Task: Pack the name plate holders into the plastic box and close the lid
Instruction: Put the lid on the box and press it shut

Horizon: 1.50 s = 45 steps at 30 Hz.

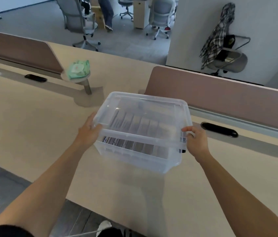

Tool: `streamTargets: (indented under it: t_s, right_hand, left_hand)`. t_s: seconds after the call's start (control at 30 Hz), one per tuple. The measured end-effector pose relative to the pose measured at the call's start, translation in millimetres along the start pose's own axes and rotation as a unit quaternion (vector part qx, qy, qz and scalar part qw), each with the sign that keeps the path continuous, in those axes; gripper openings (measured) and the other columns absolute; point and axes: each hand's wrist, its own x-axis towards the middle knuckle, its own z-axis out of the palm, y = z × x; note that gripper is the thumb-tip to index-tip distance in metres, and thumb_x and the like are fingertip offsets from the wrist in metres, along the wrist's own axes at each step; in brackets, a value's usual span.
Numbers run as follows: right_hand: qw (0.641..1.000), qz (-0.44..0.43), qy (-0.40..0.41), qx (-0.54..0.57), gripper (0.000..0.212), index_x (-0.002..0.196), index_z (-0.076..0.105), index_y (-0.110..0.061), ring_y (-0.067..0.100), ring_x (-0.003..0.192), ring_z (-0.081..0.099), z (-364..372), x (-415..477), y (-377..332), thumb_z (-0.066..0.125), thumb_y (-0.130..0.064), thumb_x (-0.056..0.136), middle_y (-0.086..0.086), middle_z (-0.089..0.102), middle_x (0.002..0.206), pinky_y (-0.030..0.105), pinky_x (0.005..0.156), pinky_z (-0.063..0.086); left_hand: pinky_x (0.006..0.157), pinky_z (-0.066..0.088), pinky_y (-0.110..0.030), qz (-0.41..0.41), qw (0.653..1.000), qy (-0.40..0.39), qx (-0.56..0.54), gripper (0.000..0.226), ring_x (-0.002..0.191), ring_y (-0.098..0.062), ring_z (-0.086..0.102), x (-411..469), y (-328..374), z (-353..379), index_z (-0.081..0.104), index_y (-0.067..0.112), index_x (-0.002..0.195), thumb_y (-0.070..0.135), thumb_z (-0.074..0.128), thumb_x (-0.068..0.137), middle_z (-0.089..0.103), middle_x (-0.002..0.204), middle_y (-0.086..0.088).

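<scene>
- The name plate holders (pixel 140 127) stand in a row inside the plastic box (pixel 134 156), seen through its clear walls and through the lid; they are blurred, so you cannot count them.
- The plastic box sits on the table (pixel 32 120), near its front edge, in front of the right-hand pink divider panel (pixel 220 89); your two arms reach to it from either side.
- The lid (pixel 143 113) lies over the top of the box, its far edge down at the back rim; along the near side a gap shows between the lid's front edge and the box rim, so it looks tilted and not seated there.
- Your left hand (pixel 90 130) is clamped on the lid's near left corner, thumb on top, fingers hidden beneath the edge; your right hand (pixel 196 141) grips the near right corner, fingers curled over the lid's rim.
- A dark latch piece (pixel 182 150) shows on the box's right side just under your right hand; too small to tell how it sits.
- Farther back on the table, a green packet (pixel 78 69) rests on a small round stand (pixel 87 82), well apart from the box; a black oval cable port (pixel 219 129) lies in the table just right of your right hand.
</scene>
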Motion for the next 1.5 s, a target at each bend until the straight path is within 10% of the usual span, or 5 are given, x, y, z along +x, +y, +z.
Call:
streamTargets:
  t_s: [0.2,0.6,1.0,1.2,1.5]
  right_hand:
    - [0.995,0.062,0.069,-0.039,0.042,0.074,0.061,-0.023,0.024,0.067,0.051,36.9,-9.3,6.2,0.034,0.007,0.084,0.003,0.059,0.084,0.029,0.059,0.04]
    - [0.982,0.116,0.135,-0.059,0.042,0.123,0.065,-0.023,0.032,0.119,0.057,72.5,-49.9,2.2,0.039,-0.005,0.095,0.009,0.06,0.134,0.046,0.099,0.051]
    - [0.978,0.117,0.134,-0.108,0.014,0.085,0.045,-0.002,0.032,0.072,0.049,77.8,-64.3,8.6,0.036,-0.006,0.095,0.01,0.051,0.074,0.032,0.057,0.034]
    - [0.972,0.158,0.1,-0.139,0.038,0.131,0.053,0.002,0.044,0.109,0.058,68.4,-63.2,-16.0,0.038,-0.001,0.097,0.025,0.061,0.125,0.043,0.088,0.05]
    - [0.933,0.164,0.004,-0.32,0.045,0.141,0.038,0.001,0.036,0.116,0.058,68.7,-51.3,-22.2,0.041,-0.007,0.097,0.019,0.051,0.12,0.037,0.087,0.045]
  left_hand:
    - [0.073,0.042,-0.029,0.108,0.992,-0.03,0.062,0.041,0.081,-0.023,0.054,30.2,-29.6,-1.9,0.054,0.019,0.122,0.038,0.054,0.086,0.057,0.083,0.01]
    - [0.097,0.027,-0.017,0.098,0.991,-0.079,0.042,0.053,0.128,-0.009,0.044,32.3,-64.2,-7.0,0.039,0.013,0.148,0.01,0.053,0.097,0.041,0.152,-0.002]
    - [0.109,0.032,-0.034,0.09,0.976,-0.141,0.142,0.055,0.14,-0.029,0.037,25.4,-64.0,-17.4,0.029,0.005,0.149,0.025,0.035,0.098,0.037,0.153,-0.012]
    - [0.083,0.034,-0.027,0.09,0.958,-0.151,0.227,0.045,0.099,-0.019,0.047,50.7,-54.5,-17.8,0.035,0.007,0.145,0.008,0.033,0.1,0.049,0.107,0.004]
    - [0.113,0.02,-0.047,0.065,0.885,-0.154,0.435,0.052,0.141,-0.041,0.023,61.8,-25.5,-8.0,0.034,0.009,0.142,0.039,0.033,0.101,0.023,0.157,-0.015]
